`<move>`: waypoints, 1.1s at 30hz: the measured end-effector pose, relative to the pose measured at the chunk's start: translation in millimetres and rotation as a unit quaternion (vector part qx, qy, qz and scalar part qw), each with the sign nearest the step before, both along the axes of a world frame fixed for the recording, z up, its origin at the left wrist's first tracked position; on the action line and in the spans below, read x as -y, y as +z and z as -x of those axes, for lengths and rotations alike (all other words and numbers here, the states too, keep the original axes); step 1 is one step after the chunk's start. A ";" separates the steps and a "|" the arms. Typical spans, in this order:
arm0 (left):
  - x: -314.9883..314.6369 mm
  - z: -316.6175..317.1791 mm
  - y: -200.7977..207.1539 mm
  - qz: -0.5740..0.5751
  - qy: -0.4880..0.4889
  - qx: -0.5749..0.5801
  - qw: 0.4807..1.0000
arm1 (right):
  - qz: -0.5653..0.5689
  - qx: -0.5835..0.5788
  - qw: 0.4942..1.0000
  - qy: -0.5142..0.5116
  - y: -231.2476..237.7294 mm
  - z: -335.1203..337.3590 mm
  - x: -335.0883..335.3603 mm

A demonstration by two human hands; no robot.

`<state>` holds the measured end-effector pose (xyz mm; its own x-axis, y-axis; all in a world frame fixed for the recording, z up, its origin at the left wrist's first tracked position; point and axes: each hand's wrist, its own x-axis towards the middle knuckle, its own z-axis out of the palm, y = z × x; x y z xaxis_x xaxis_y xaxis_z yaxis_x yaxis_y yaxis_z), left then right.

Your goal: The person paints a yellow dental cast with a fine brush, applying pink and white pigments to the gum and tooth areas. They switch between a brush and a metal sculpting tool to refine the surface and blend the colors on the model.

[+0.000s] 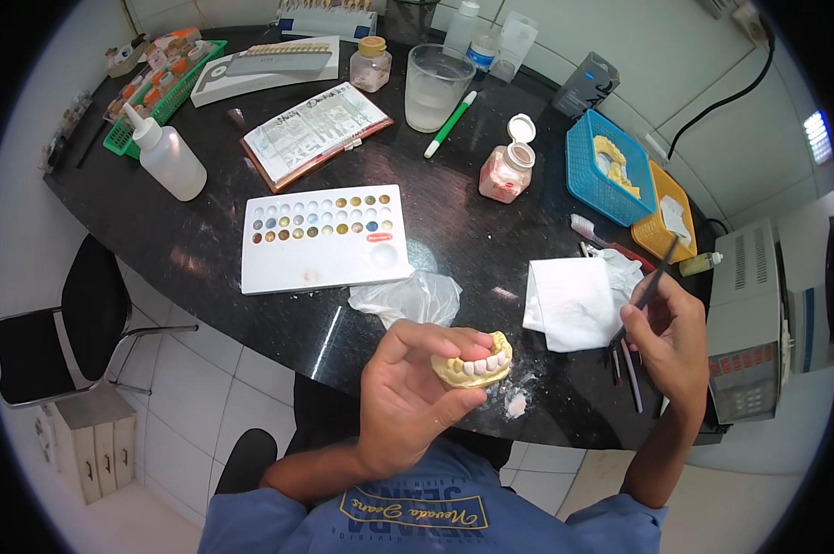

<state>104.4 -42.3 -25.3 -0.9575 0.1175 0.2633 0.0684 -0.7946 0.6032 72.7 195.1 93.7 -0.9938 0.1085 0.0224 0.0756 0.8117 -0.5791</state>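
Observation:
My left hand (pixel 408 388) is closed round a yellow plaster dental model (pixel 452 371), fingers over its top and thumb at its lower edge. A row of pinkish-white tooth crowns (pixel 484 366) on the model stands out from the yellow plaster. Between the thumb and fingers of my right hand (pixel 664 337) is a slim dark tool (pixel 659 270), slanting up to the right; its working end is too small to tell. Just left of that hand lies a folded white cloth (pixel 569 300). Several thin-handled tools (pixel 632 379) lie under and beside the hand.
White powder (pixel 517 403) dusts the black counter (pixel 491 249). A white palette (pixel 325 263) with colour wells, a crumpled plastic bag (pixel 412 297), an open powder jar (pixel 506 175) and a cup (pixel 433 102) stand farther off. Blue (pixel 579 175) and orange baskets (pixel 652 231) are at the right.

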 end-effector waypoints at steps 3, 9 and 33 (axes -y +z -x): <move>3.5 -1.1 2.2 -0.024 -0.030 0.033 0.999 | 0.025 -0.011 1.000 -0.008 14.2 12.6 11.2; 6.4 1.2 11.0 -0.025 -0.081 0.098 0.992 | 0.080 -0.211 0.972 0.063 51.6 52.4 28.6; 11.2 -7.8 -0.6 -0.069 0.045 0.055 0.995 | 0.116 -0.330 0.916 0.195 26.5 113.6 97.8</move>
